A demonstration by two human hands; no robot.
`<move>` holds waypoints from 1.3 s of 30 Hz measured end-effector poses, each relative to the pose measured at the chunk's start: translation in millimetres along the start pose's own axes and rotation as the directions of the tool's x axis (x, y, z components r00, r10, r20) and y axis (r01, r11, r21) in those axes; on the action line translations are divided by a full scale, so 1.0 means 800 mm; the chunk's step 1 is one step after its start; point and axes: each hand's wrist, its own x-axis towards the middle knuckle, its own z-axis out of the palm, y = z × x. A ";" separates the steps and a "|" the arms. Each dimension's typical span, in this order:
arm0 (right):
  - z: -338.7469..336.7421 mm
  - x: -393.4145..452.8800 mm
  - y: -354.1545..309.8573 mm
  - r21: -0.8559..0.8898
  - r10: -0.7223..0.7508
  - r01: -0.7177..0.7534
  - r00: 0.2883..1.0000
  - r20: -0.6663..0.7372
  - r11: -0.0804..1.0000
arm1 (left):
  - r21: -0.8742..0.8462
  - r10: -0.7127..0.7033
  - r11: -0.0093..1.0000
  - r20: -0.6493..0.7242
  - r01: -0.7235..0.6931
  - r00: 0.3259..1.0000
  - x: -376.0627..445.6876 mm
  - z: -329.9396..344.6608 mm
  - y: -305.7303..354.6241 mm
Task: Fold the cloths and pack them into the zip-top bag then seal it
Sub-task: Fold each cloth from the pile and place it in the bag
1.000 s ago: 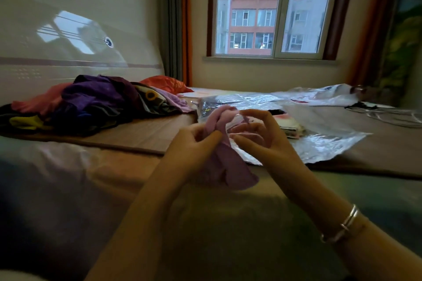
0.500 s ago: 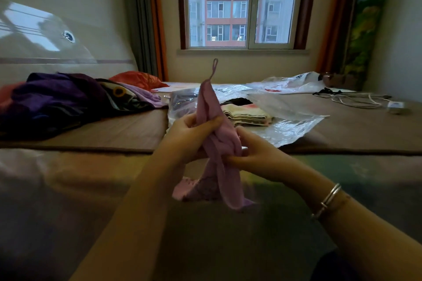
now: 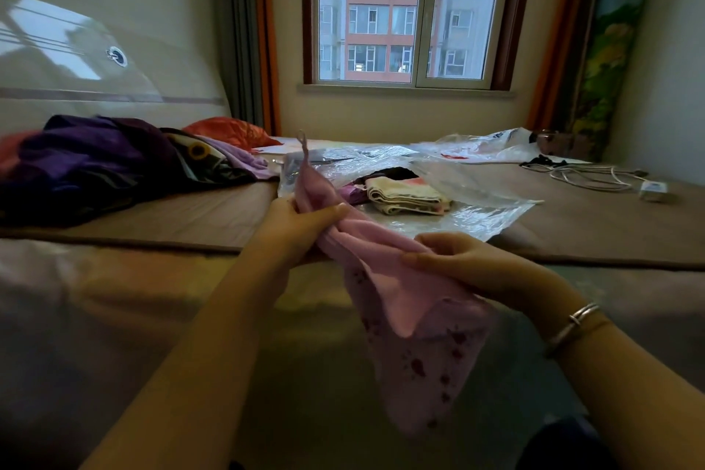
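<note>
A pink cloth (image 3: pixel 400 301) with a small hanging loop and a dotted border hangs between my hands above the bed. My left hand (image 3: pixel 301 225) grips its upper part just below the loop. Lower and to the right, my right hand (image 3: pixel 465 263) pinches the cloth's edge. Behind them lies the clear zip-top bag (image 3: pixel 480 217), open, with folded cloths (image 3: pixel 404 196) inside it, a cream one on top.
A heap of purple, orange and patterned cloths (image 3: pixel 99 164) lies at the left on the brown mat (image 3: pixel 198 214). More clear plastic (image 3: pixel 477 145) sits behind the bag. A white cable and charger (image 3: pixel 610 181) lie at the right. A window is straight ahead.
The bunched cloth has been drawn out. My right hand has moved right and down along it, spreading it open, while my left hand keeps hold near the loop. The view has shifted slightly.
</note>
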 end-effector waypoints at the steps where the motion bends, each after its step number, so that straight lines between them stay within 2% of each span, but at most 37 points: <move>1: -0.004 0.001 0.002 0.066 -0.007 0.009 1.000 -0.023 0.998 | 0.026 -0.016 1.000 -0.001 0.016 1.000 0.003 -0.003 0.000; 4: -0.013 0.003 0.003 0.218 -0.019 0.020 1.000 -0.004 0.976 | 0.062 -0.054 0.997 0.006 0.054 0.999 0.011 -0.012 0.003; 6: -0.015 0.005 0.005 0.262 -0.023 0.019 1.000 0.009 0.965 | 0.089 -0.069 0.994 0.005 0.069 0.998 0.013 -0.018 0.004; 7: -0.014 0.007 0.005 0.230 -0.022 0.026 1.000 -0.022 0.973 | 0.095 -0.074 0.993 -0.002 0.074 0.997 0.014 -0.021 0.003; 9: -0.007 0.012 0.006 0.077 -0.044 0.059 0.981 -0.188 0.995 | 0.109 -0.064 0.992 -0.018 0.065 0.998 0.015 -0.027 0.000; 12: 0.002 0.018 0.002 -0.018 -0.138 0.144 0.902 -0.408 0.989 | 0.149 -0.024 0.988 -0.055 0.032 0.998 0.017 -0.034 -0.008; 14: 0.004 0.020 -0.004 -0.034 -0.171 0.175 0.867 -0.467 0.984 | 0.174 -0.013 0.985 -0.069 0.025 0.998 0.021 -0.039 -0.013; 16: 0.005 0.021 -0.008 -0.094 -0.126 0.092 0.877 -0.465 0.991 | 0.191 -0.014 0.981 -0.071 0.027 0.997 0.023 -0.039 -0.016; 17: 0.005 0.021 -0.009 -0.072 -0.055 0.027 0.904 -0.425 0.997 | 0.201 -0.013 0.979 -0.080 0.029 0.997 0.022 -0.038 -0.018; 19: 0.012 0.023 -0.010 0.081 0.115 -0.097 0.956 -0.270 0.992 | 0.247 -0.002 0.969 -0.099 0.027 0.995 0.021 -0.033 -0.021; 21: 0.021 0.027 -0.014 0.171 0.186 -0.149 0.956 -0.225 0.974 | 0.302 0.007 0.953 -0.076 0.017 0.997 0.017 -0.024 -0.022; 23: 0.028 0.033 -0.018 0.309 0.216 -0.129 0.939 -0.268 0.942 | 0.318 0.002 0.948 -0.040 0.010 0.999 0.013 -0.013 -0.023; 26: 0.039 0.040 -0.023 0.596 0.208 -0.024 0.948 -0.241 0.802 | 0.273 0.021 0.962 -0.018 -0.015 1.000 0.010 0.000 -0.024; 29: 0.050 0.043 -0.029 0.636 0.115 0.096 0.953 -0.282 0.765 | 0.217 0.014 0.976 0.001 -0.014 1.000 0.007 0.009 -0.023; 33: 0.061 0.045 -0.038 0.541 -0.063 0.225 0.952 -0.301 0.810 | 0.153 -0.003 0.988 0.024 0.000 1.000 0.004 0.011 -0.018; 36: 0.069 0.045 -0.038 0.123 -0.273 0.334 0.894 -0.355 0.935 | 0.064 -0.066 0.996 0.015 0.065 0.998 0.003 0.005 -0.015; 39: 0.072 0.049 -0.032 -0.127 -0.401 0.383 0.832 -0.383 0.915 | -0.001 -0.089 0.996 0.079 0.089 0.993 -0.003 0.002 -0.011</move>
